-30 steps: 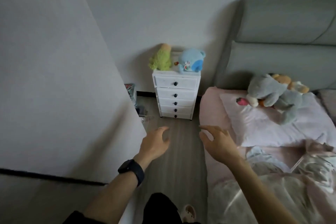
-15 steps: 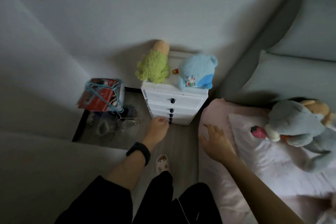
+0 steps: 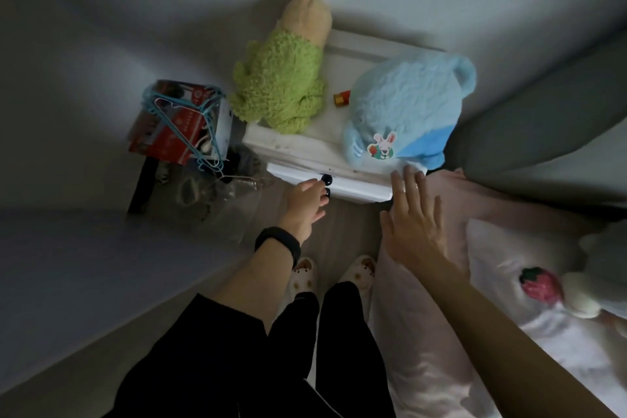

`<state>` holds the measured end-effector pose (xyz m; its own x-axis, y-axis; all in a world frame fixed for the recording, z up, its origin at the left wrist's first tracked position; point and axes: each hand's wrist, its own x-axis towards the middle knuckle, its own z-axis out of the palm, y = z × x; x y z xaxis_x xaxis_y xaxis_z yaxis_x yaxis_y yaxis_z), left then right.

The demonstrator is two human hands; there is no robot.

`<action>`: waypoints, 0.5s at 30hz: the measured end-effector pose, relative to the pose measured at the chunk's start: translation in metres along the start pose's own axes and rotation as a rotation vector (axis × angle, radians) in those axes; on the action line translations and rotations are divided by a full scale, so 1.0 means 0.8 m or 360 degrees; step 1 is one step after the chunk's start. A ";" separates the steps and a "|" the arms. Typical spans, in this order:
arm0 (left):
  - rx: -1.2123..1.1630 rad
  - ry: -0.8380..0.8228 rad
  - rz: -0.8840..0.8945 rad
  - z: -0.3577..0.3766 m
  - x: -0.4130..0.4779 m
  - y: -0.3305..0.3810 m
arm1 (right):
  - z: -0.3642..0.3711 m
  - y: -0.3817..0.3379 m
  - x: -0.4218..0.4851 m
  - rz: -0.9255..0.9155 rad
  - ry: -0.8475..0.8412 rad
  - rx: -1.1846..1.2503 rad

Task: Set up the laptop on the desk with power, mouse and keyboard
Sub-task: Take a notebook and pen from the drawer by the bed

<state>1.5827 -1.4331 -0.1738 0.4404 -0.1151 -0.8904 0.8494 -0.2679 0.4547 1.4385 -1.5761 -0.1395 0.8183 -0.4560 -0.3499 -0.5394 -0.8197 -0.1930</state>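
No laptop, mouse, keyboard or power cable is in view. I stand over a low white drawer chest [image 3: 315, 137] against the wall. My left hand [image 3: 303, 205], with a black band on its wrist, reaches the dark knob [image 3: 326, 178] of the top drawer. Its curled fingertips are at the knob, but whether they grip it is unclear. My right hand [image 3: 412, 220] hovers flat with fingers spread by the chest's front right corner and holds nothing.
A green plush [image 3: 281, 85], a blue plush [image 3: 403, 105] and a small red item [image 3: 342, 98] lie on the chest. A red box with blue hangers [image 3: 176, 122] and a plastic bag [image 3: 217, 197] sit left. A pink bed [image 3: 424, 332] and grey headboard [image 3: 543, 112] are right.
I have stepped up to the chest and now look down on it. My left hand has reached the top drawer knob, and my right hand has moved forward to the chest's corner.
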 end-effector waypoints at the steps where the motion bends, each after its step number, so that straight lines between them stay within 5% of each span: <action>1: -0.0050 -0.0017 -0.0019 0.007 0.004 -0.001 | 0.004 0.001 0.001 0.0009 0.0008 0.0031; 15: -0.0312 0.0152 -0.0009 0.019 0.011 -0.047 | -0.010 -0.003 0.006 0.0151 -0.0208 0.0255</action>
<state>1.5506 -1.4384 -0.1989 0.4531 -0.0207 -0.8912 0.8881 -0.0758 0.4533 1.4452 -1.5788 -0.1336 0.7354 -0.4711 -0.4871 -0.6459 -0.7048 -0.2934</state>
